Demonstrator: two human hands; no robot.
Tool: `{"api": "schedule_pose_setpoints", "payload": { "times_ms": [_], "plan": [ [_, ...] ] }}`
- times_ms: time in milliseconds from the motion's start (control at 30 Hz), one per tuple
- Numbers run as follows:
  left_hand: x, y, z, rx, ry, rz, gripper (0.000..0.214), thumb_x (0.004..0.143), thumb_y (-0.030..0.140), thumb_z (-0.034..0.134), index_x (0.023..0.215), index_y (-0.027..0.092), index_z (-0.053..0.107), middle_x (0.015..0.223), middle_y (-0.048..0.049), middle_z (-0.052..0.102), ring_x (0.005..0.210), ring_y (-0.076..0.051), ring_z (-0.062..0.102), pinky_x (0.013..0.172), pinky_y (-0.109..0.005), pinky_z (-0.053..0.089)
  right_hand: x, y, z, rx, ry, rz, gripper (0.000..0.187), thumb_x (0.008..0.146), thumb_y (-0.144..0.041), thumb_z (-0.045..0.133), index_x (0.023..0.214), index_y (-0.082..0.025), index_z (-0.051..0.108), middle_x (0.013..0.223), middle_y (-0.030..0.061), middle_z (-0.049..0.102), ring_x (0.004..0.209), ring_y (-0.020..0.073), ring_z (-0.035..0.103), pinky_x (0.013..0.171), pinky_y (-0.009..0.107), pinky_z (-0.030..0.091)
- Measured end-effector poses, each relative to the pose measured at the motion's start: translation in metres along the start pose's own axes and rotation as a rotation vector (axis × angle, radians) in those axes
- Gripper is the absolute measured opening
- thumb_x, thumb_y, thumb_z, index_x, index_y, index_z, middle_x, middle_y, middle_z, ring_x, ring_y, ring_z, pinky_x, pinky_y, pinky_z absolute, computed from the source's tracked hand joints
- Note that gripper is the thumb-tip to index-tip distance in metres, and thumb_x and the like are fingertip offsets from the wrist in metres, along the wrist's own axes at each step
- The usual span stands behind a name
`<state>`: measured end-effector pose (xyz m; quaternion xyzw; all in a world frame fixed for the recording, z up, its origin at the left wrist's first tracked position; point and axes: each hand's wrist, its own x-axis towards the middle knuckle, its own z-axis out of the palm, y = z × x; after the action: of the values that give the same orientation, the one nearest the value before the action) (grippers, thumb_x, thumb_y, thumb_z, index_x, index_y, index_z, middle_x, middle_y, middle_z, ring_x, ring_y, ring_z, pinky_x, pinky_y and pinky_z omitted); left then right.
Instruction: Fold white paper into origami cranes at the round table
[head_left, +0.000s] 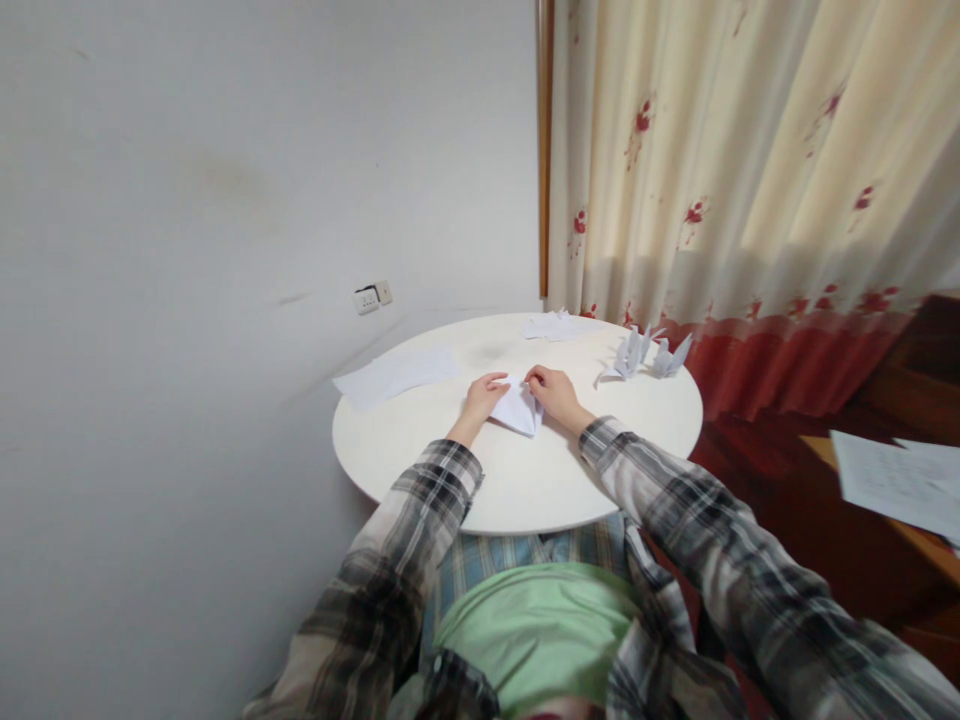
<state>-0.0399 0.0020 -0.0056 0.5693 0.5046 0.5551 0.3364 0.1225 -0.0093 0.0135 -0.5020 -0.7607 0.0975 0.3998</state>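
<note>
The left hand and the right hand each have a grip pinched tight on the half-folded paper on the counter, with two finished paper birds to the right of that paper, flat sheets to its left, and bare room between it and the near edge.

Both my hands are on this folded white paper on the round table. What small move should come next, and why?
Probably press the crease flat: pin the folded paper with the left hand and run the right hand along its top edge. Both hands already sit at that edge, and the paper lies on the table, which gives a firm surface to press against.
</note>
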Motion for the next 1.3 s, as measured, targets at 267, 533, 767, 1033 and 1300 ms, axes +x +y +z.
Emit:
{"api": "schedule_pose_setpoints", "payload": {
  "times_ms": [267, 533, 767, 1033, 1300],
  "plan": [
    [0.0004, 0.0019, -0.0001, -0.018, 0.071, 0.015, 0.029, 0.065, 0.019, 0.066, 0.093, 0.012, 0.067, 0.076, -0.0059, 0.068, 0.067, -0.014, 0.059, 0.063, -0.024, 0.046, 0.0005, -0.0005, 0.0009, -0.030, -0.043, 0.018, 0.024, 0.083, -0.021, 0.042, 0.085, -0.018, 0.066, 0.086, 0.0034, 0.069, 0.077, 0.0133, 0.058, 0.068, 0.022, 0.038],
    [0.0019, 0.0016, 0.0012, -0.037, 0.084, 0.029, 0.024, 0.064, 0.019, 0.066, 0.087, 0.013, 0.067, 0.077, -0.0063, 0.069, 0.070, -0.015, 0.061, 0.065, -0.025, 0.048, 0.0004, 0.0006, 0.0018, -0.081, -0.093, 0.128, 0.034, 0.080, -0.020, 0.047, 0.113, -0.015, 0.052, 0.088, 0.0069, 0.068, 0.078, 0.0159, 0.060, 0.066, 0.024, 0.038],
    [0.0021, 0.0029, 0.0012, -0.043, 0.121, 0.025, 0.022, 0.064, 0.018, 0.065, 0.086, 0.012, 0.066, 0.078, -0.0068, 0.069, 0.071, -0.015, 0.061, 0.067, -0.026, 0.048, -0.0001, 0.0038, 0.0031, -0.166, -0.136, 0.134, 0.033, 0.082, -0.022, 0.044, 0.113, -0.014, 0.052, 0.092, 0.0104, 0.068, 0.083, 0.0189, 0.062, 0.070, 0.026, 0.040],
    [0.0016, 0.0038, 0.0012, -0.069, 0.111, 0.042, 0.023, 0.064, 0.020, 0.066, 0.085, 0.013, 0.066, 0.073, -0.0051, 0.068, 0.068, -0.014, 0.060, 0.062, -0.024, 0.047, -0.0001, 0.0043, 0.0043, -0.182, -0.161, 0.098, 0.030, 0.082, -0.021, 0.044, 0.108, -0.015, 0.059, 0.096, 0.0110, 0.068, 0.086, 0.0190, 0.062, 0.070, 0.025, 0.040],
    [0.0015, 0.0034, 0.0015, -0.096, 0.101, 0.017, 0.023, 0.066, 0.020, 0.065, 0.087, 0.012, 0.066, 0.075, -0.0065, 0.068, 0.068, -0.014, 0.060, 0.063, -0.024, 0.047, 0.0013, 0.0058, 0.0053, -0.173, -0.142, 0.098, 0.027, 0.082, -0.022, 0.045, 0.103, -0.016, 0.061, 0.093, 0.0100, 0.069, 0.082, 0.0182, 0.061, 0.068, 0.024, 0.039]
  ]
}}
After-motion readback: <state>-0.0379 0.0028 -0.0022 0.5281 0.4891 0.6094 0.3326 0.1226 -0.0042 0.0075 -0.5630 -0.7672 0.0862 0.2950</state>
